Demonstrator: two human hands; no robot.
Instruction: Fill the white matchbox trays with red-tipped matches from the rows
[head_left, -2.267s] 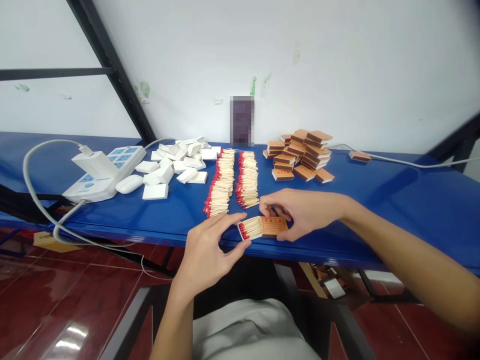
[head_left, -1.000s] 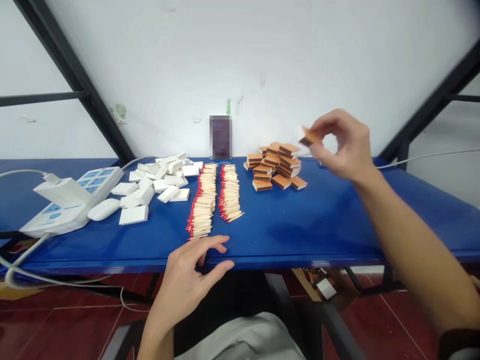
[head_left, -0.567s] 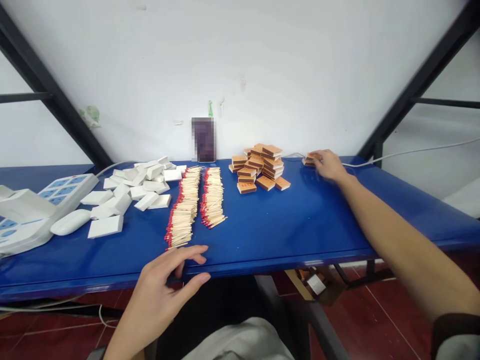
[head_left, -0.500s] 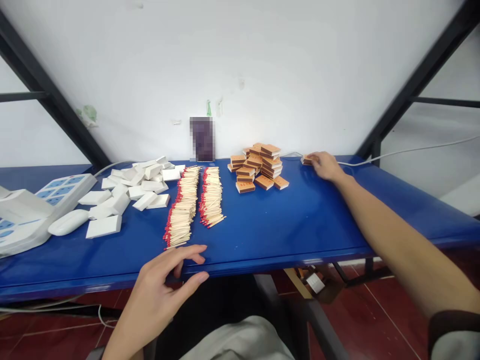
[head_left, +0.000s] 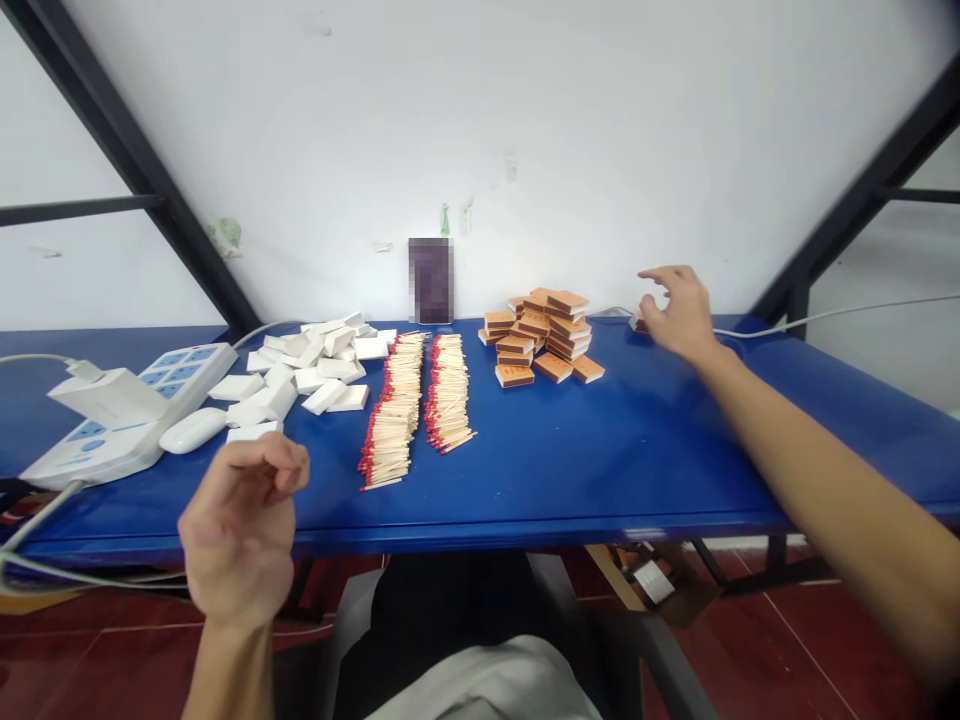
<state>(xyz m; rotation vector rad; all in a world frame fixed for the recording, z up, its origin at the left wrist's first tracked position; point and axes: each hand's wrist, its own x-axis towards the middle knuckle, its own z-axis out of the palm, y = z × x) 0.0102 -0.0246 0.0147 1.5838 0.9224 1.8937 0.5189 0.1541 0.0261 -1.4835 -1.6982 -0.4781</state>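
Note:
My right hand [head_left: 675,308] hovers at the far right of the blue table [head_left: 600,450], fingers spread and holding nothing, just above a lone brown matchbox [head_left: 637,323] that it partly hides. My left hand [head_left: 241,520] is raised over the table's front edge, fingers curled in with nothing visible in them, close to the nearest white inner tray [head_left: 253,432]. Two long rows of red-tipped matches [head_left: 394,410] [head_left: 450,390] lie in the middle. A pile of brown matchboxes [head_left: 544,335] sits behind them on the right.
A heap of white inner trays [head_left: 315,360] lies left of the matches. Farther left are a white mouse [head_left: 193,430] and a power strip [head_left: 127,410] with a plug and grey cable. A dark blurred object [head_left: 430,280] leans on the wall. A white cable [head_left: 825,315] runs along the back right.
My right hand carried the closed matchbox to the far right, set it down and has now lifted off with fingers spread. My left hand left the table edge, rose leftward and curled.

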